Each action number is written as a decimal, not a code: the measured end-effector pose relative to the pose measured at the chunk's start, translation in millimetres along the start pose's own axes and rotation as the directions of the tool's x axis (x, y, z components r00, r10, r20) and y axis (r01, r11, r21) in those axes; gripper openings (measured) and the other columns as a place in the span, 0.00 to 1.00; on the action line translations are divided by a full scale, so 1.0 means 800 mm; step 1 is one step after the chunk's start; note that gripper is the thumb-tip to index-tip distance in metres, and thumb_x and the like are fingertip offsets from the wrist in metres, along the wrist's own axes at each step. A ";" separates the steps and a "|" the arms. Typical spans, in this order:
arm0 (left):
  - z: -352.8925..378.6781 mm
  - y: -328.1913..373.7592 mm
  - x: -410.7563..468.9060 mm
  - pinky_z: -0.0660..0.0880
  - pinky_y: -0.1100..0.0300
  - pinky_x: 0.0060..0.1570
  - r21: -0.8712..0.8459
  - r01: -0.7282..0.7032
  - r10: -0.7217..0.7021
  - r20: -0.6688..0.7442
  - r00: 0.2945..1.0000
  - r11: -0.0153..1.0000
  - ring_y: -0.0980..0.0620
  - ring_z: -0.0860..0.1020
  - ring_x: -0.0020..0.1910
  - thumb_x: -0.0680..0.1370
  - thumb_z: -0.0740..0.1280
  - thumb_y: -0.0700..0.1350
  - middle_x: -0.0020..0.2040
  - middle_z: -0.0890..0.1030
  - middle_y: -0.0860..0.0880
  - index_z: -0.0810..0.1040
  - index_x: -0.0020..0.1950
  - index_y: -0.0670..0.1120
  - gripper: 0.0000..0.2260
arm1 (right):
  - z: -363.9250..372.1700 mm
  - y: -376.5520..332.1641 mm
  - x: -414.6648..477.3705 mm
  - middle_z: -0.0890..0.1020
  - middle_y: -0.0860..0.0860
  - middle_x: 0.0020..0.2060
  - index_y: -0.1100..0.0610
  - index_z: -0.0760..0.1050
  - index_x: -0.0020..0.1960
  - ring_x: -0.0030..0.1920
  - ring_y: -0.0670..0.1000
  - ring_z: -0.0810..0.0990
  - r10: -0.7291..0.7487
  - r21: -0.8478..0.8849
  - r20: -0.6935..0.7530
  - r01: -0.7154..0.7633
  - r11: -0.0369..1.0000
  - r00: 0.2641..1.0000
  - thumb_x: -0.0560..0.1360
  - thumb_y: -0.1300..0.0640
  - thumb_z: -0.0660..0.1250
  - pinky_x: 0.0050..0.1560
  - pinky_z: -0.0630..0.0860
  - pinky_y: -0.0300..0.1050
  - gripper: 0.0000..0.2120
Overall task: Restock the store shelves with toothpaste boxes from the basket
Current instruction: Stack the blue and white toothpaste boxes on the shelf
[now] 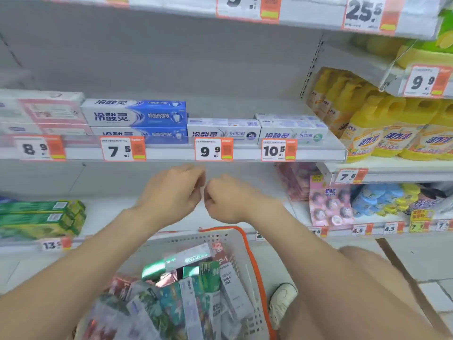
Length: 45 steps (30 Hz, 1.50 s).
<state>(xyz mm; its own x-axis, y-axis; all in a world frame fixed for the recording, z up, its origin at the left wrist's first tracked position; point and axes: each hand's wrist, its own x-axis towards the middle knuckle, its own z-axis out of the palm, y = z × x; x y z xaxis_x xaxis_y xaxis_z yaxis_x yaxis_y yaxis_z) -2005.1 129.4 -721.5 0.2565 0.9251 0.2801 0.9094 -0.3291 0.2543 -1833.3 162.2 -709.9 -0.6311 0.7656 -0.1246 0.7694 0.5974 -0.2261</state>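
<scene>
A white basket [247, 244] with an orange rim sits low in the middle, filled with several toothpaste boxes [188, 285] in green, white and red. My left hand [171, 192] and my right hand [225, 200] hang side by side above the basket, just under the middle shelf [171, 154]. Both have loosely curled fingers and hold nothing. On that shelf stand blue and white toothpaste boxes [137, 116], white boxes [223, 130] and pale green-marked boxes [294, 131]. Pink and white boxes [44, 114] are at the left.
Green toothpaste boxes [39, 217] lie on the lower shelf at the left. Yellow detergent bottles [382, 128] fill the right bay, with pink packets [328, 207] and blue items [377, 197] below. Price tags line the shelf edges. A white shoe [282, 303] is beside the basket.
</scene>
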 end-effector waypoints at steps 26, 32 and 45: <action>0.117 -0.077 -0.254 0.79 0.47 0.53 0.109 0.089 -0.141 0.768 0.625 0.990 0.45 0.78 0.54 0.77 0.69 0.30 0.64 0.71 0.48 0.71 0.70 0.50 0.25 | 0.304 -0.106 -0.126 0.81 0.51 0.46 0.44 0.44 0.76 0.44 0.54 0.82 0.335 0.274 0.354 -0.439 0.856 0.873 0.65 0.49 0.83 0.43 0.84 0.54 0.55; 0.094 -0.094 -0.233 0.78 0.47 0.55 -0.053 0.286 -0.139 0.782 0.608 0.957 0.50 0.76 0.53 0.84 0.68 0.48 0.60 0.70 0.54 0.68 0.73 0.57 0.19 | 0.247 -0.070 -0.091 0.80 0.50 0.49 0.57 0.70 0.69 0.48 0.51 0.81 0.375 0.427 0.510 -0.606 0.671 0.774 0.71 0.67 0.72 0.43 0.82 0.46 0.28; 0.036 -0.080 -0.197 0.82 0.39 0.57 -0.523 0.637 -0.295 0.593 0.749 0.566 0.41 0.84 0.57 0.84 0.69 0.50 0.57 0.85 0.44 0.74 0.59 0.48 0.09 | 0.188 -0.074 -0.059 0.88 0.51 0.49 0.49 0.81 0.59 0.48 0.55 0.88 0.403 0.813 0.389 -0.515 0.273 0.828 0.71 0.66 0.69 0.51 0.86 0.55 0.20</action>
<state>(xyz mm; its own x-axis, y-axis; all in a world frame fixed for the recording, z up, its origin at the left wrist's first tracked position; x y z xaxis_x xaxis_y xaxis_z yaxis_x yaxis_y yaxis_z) -2094.5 10.2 -808.9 0.1175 0.9027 -0.4140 0.5065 0.3041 0.8068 -1863.6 54.7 -836.1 -0.2511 0.7821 -0.5704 0.4551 -0.4247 -0.7826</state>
